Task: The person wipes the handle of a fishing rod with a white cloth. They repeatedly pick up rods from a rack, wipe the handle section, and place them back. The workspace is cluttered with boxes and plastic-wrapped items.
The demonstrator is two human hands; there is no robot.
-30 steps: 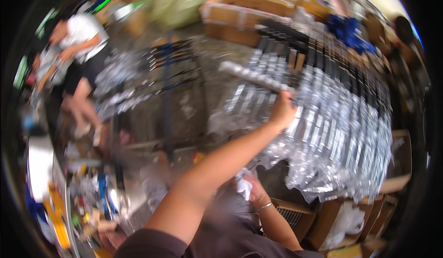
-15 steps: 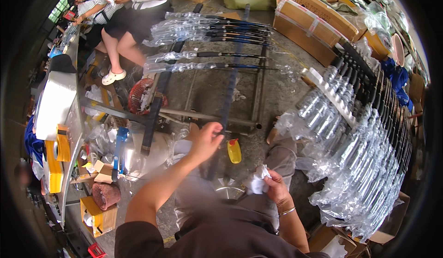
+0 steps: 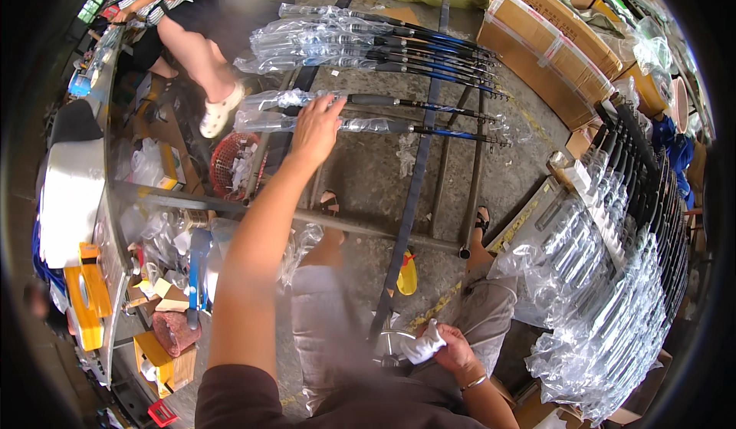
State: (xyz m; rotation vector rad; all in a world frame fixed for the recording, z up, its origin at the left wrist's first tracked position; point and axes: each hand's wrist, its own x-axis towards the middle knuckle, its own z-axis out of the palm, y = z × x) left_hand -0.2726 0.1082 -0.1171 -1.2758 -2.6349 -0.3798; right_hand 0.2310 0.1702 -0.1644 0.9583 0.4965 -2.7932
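Note:
My left hand (image 3: pixel 316 128) reaches out over two fishing rods lying apart from the others, its fingers spread at the nearer part of the upper rod (image 3: pixel 372 100). The lower rod (image 3: pixel 376 125) passes under the hand. Both rods are dark with blue sections, and clear plastic sleeves cover their left ends. My right hand (image 3: pixel 458 350), close to my lap, is closed around a crumpled white cloth (image 3: pixel 424 342). Farther off, several more sleeved rods (image 3: pixel 429 48) lie side by side across the metal rack (image 3: pixel 418 191).
On the right, many plastic-sleeved rods (image 3: pixel 606 299) lean in a row by a cardboard box (image 3: pixel 548 53). A yellow bottle (image 3: pixel 407 274) is on the floor near my feet. At left are a red basket (image 3: pixel 228 170) and a worktable; a seated person (image 3: pixel 203 53) handles a rod.
My left hand has moved forward from above the rack's near bar to the two separate rods. The right hand still holds the white cloth. My view has shifted, and the seated person's leg has moved.

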